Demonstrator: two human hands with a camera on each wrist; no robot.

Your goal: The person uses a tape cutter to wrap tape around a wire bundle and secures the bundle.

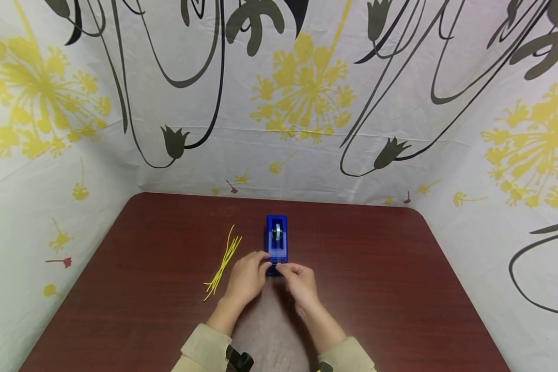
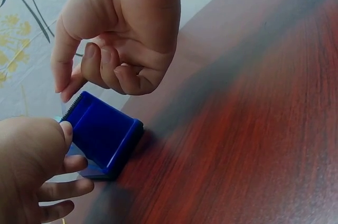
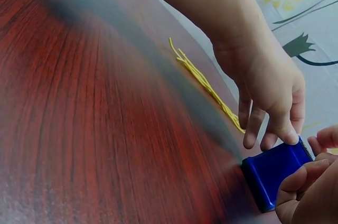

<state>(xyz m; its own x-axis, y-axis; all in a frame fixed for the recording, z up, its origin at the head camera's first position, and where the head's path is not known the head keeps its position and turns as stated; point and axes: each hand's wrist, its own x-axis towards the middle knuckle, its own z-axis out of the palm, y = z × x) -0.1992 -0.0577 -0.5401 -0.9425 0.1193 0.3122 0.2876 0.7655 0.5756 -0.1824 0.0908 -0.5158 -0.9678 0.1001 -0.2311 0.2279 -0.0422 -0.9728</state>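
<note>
A blue tape dispenser (image 1: 282, 248) with a roll of clear tape (image 1: 277, 233) stands on the table, its serrated cutter (image 2: 73, 105) at the end nearer the person. Beside the cutter, my left hand (image 1: 246, 276) grips the dispenser's left side, thumb at the front corner and the lower fingers loosely spread. My right hand (image 1: 301, 285) has thumb and index fingertip together just off the cutter, pinching the tape's end. The see-through tape itself hardly shows there. In the left wrist view the right hand's other fingers are curled into the palm.
Several thin yellow strands (image 1: 224, 264) lie in a loose bundle left of the dispenser, close to the left hand. The dark red wooden table (image 1: 376, 268) has rounded far corners. White cloth (image 1: 307, 165) with flower prints hangs behind and at both sides.
</note>
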